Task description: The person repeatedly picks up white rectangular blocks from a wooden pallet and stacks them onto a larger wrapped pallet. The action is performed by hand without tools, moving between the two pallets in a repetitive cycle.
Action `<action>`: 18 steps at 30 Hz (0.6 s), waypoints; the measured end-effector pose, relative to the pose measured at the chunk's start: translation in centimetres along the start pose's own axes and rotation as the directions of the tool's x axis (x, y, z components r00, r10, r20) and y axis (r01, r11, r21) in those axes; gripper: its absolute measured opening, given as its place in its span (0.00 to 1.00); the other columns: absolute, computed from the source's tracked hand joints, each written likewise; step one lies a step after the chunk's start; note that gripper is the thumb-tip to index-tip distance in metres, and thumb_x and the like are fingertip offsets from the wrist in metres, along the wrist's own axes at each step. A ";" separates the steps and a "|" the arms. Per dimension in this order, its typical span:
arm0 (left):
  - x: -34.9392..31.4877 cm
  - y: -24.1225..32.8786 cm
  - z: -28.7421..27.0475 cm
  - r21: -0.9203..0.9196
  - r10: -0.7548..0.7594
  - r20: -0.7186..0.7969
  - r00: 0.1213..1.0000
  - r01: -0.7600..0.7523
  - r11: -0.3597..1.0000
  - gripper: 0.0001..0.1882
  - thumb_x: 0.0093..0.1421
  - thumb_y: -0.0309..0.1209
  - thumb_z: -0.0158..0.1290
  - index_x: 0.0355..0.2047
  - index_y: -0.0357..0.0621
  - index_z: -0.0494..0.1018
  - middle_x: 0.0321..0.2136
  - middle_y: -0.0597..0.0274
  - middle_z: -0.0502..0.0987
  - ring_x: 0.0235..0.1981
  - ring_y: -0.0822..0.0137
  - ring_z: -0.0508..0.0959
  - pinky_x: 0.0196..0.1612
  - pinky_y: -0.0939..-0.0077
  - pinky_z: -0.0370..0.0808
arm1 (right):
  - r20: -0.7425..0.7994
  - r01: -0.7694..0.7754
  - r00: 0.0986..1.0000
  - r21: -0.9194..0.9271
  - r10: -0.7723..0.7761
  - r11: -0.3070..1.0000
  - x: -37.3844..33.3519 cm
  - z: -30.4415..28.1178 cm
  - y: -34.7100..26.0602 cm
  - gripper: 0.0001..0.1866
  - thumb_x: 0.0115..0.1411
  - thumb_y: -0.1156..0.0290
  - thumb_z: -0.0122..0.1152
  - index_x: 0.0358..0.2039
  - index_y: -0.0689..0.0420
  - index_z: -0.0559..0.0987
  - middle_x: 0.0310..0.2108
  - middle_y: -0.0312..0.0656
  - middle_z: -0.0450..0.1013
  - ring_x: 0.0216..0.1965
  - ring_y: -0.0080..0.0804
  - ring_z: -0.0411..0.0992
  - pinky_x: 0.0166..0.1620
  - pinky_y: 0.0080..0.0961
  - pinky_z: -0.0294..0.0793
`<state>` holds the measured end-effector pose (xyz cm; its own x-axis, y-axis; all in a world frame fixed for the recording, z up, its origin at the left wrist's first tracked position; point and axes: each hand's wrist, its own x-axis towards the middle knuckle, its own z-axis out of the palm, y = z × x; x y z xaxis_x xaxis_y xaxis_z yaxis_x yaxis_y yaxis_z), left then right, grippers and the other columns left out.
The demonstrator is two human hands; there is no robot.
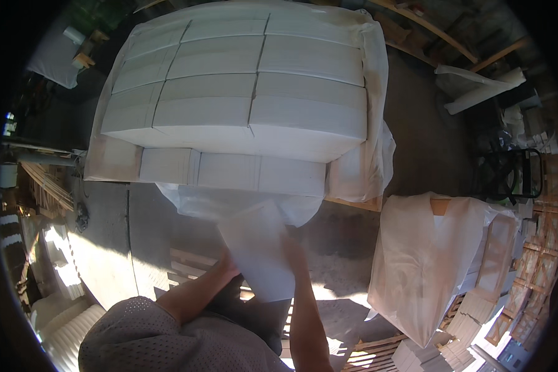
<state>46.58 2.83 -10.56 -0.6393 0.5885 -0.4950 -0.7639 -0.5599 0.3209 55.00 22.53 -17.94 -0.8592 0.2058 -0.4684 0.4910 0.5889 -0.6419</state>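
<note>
White and blurred, apparently one box [260,257] between two hands [231,265].

A smooth, matt surface of board or paper is presented by the white carton [260,254] held between the left hand [230,263] and the right hand [293,248]. Ahead of both hands, stacked boxes [310,108] are faced in matt white cardboard and flanked by wrinkled, translucent plastic film [377,80]. To the right hand's right, a creased plastic cover [415,260] is draped. Nearer the body than the left hand, perforated cloth is shown by the shirt [136,325]; farther left, rough concrete is shown by the floor [102,217].
</note>
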 end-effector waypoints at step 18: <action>4.6 -0.3 -14.6 0.571 0.580 -0.417 0.700 -0.295 0.766 0.28 0.66 0.51 0.41 0.59 0.46 0.64 0.55 0.57 0.70 0.56 0.55 0.70 0.56 0.56 0.70 | 0.556 0.119 0.831 -0.230 0.030 0.966 20.0 8.8 -2.0 0.37 0.62 0.37 0.40 0.44 0.63 0.74 0.47 0.62 0.71 0.52 0.62 0.67 0.54 0.49 0.64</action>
<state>45.14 -2.83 -24.70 -0.8539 -0.1561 -0.4965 -0.4469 -0.2692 0.8531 38.13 18.55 -31.35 -0.6191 -0.2459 -0.7458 0.3384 0.7735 -0.5359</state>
